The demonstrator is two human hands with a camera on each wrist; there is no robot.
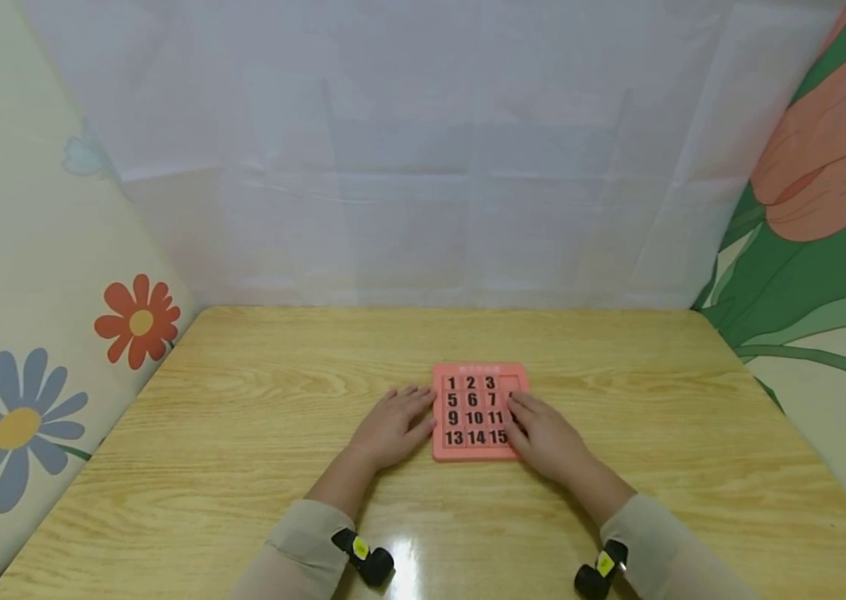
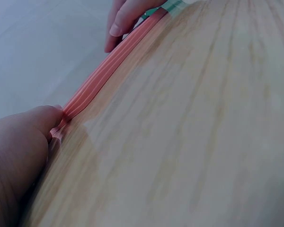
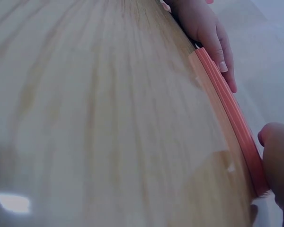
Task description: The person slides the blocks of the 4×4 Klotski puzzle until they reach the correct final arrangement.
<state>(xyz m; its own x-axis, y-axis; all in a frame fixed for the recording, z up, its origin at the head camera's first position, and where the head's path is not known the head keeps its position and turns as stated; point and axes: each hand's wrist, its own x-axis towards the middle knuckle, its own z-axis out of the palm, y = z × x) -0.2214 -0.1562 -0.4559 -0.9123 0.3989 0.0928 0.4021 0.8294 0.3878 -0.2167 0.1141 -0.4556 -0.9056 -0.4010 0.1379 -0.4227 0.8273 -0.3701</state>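
A pink sliding number puzzle [image 1: 471,452] lies flat on the wooden table, its numbers facing up in rows. Its top right slot shows no number, and the right column below is mostly covered by my right hand. My left hand [image 1: 390,425] rests along the puzzle's left side, fingers extended and thumb touching the edge. On the other side, my right hand [image 1: 548,437] lies over the right border with relaxed fingers reaching onto the tiles. In the left wrist view, the left thumb [image 2: 45,118] meets the corner of the pink frame [image 2: 109,64].
The wooden table [image 1: 257,358] stretches around the puzzle on all sides. A white sheet [image 1: 407,167] hangs behind its far edge. Flower-patterned coverings stand at left [image 1: 17,250] and right [image 1: 828,275]. Each sleeve carries a black wrist camera [image 1: 373,565].
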